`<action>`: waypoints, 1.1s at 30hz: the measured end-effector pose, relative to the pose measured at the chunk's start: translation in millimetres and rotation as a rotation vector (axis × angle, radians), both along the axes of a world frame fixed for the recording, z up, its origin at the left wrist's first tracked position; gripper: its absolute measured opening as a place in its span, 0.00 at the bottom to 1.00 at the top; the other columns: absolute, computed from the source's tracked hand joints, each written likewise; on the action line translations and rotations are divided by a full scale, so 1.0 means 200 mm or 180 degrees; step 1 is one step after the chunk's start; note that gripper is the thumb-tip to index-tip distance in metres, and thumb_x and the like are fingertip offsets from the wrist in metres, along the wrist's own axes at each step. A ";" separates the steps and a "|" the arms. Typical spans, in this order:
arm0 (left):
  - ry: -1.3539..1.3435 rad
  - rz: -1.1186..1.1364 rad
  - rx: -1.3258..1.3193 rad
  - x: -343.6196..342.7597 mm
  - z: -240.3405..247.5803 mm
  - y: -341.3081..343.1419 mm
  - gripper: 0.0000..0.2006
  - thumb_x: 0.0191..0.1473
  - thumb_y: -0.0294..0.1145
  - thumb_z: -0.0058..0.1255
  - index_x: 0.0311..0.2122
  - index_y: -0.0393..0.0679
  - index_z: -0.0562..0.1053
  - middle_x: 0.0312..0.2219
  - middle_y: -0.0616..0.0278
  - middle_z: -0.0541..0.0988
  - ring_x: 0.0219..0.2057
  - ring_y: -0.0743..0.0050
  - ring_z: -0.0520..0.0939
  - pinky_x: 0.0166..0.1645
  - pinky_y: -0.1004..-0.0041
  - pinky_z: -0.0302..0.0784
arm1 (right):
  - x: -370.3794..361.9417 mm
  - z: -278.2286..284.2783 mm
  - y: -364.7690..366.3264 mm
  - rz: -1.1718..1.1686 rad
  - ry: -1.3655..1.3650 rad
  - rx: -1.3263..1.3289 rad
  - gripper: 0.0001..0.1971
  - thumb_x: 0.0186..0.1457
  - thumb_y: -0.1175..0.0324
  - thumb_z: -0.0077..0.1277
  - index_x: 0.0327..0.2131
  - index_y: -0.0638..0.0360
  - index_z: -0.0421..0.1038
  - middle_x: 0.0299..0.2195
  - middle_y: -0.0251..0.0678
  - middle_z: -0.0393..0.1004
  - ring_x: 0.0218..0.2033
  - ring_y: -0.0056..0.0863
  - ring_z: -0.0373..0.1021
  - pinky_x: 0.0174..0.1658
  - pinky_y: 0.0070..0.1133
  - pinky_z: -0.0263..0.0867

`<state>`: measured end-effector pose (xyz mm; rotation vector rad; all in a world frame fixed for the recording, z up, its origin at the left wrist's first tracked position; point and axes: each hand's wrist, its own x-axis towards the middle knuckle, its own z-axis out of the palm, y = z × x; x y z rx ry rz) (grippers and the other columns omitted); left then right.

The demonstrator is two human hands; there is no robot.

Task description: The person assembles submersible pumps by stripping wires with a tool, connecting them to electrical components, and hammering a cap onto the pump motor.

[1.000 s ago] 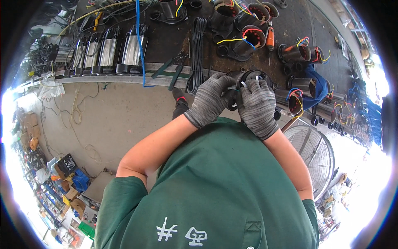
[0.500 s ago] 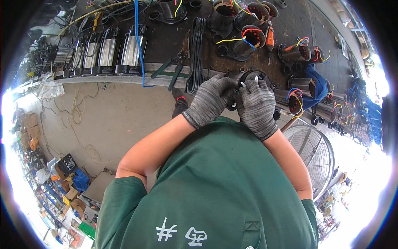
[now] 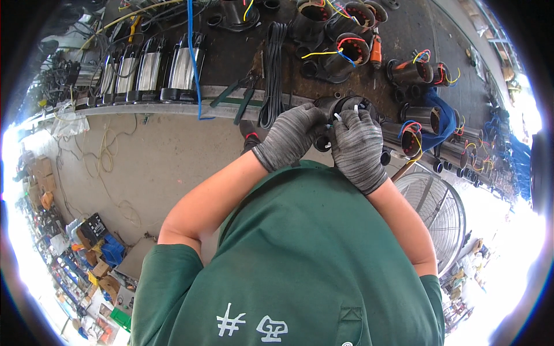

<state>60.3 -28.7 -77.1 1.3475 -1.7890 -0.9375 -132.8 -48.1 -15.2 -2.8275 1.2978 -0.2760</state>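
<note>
A dark round motor housing (image 3: pixel 330 105) stands at the bench edge in front of me. My left hand (image 3: pixel 292 137), in a grey striped glove, is at its left side, fingers curled together at its rim. My right hand (image 3: pixel 359 147), gloved alike, reaches over it from the right with its fingertips bent in. Small white stubs (image 3: pixel 337 117) stick out by the right fingertips, and another white tip (image 3: pixel 327 145) shows between the hands. What the fingers pinch is hidden by the gloves.
Behind stand open motor housings (image 3: pixel 346 55) with coloured wires, near an orange screwdriver (image 3: pixel 375 51). Green-handled pliers (image 3: pixel 245 99) and a black cable bundle (image 3: pixel 273 81) lie left. Shiny cylinders (image 3: pixel 183 68) line the bench; a blue cord (image 3: pixel 195 63) hangs over its edge. A fan (image 3: pixel 433 213) stands right.
My left hand and forearm have shifted slightly left. The right hand stays almost in place over the housing.
</note>
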 end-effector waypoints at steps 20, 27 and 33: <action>0.0854 -0.0157 0.0785 -0.01 -0.02 0.00 0.11 0.60 0.21 0.60 0.48 0.39 0.78 0.34 0.56 0.81 0.35 0.66 0.82 0.43 0.67 0.82 | -0.04 0.01 0.01 -0.0042 -0.0334 0.0237 0.14 0.52 0.70 0.61 0.43 0.58 0.81 0.41 0.41 0.77 0.40 0.44 0.76 0.37 0.37 0.74; 0.0959 -0.0037 0.0329 -0.02 0.03 0.05 0.11 0.58 0.22 0.61 0.46 0.41 0.79 0.37 0.50 0.83 0.40 0.48 0.85 0.45 0.62 0.83 | -0.05 0.02 0.01 0.0192 -0.0210 -0.0081 0.13 0.52 0.68 0.61 0.42 0.57 0.82 0.43 0.41 0.78 0.42 0.47 0.76 0.41 0.40 0.73; 0.0920 0.0061 0.0902 0.03 -0.01 0.04 0.11 0.59 0.28 0.65 0.45 0.38 0.79 0.36 0.54 0.84 0.38 0.63 0.86 0.45 0.66 0.82 | -0.05 0.00 0.01 0.0269 -0.0343 -0.0273 0.12 0.50 0.70 0.63 0.40 0.57 0.82 0.40 0.40 0.77 0.39 0.45 0.74 0.41 0.40 0.70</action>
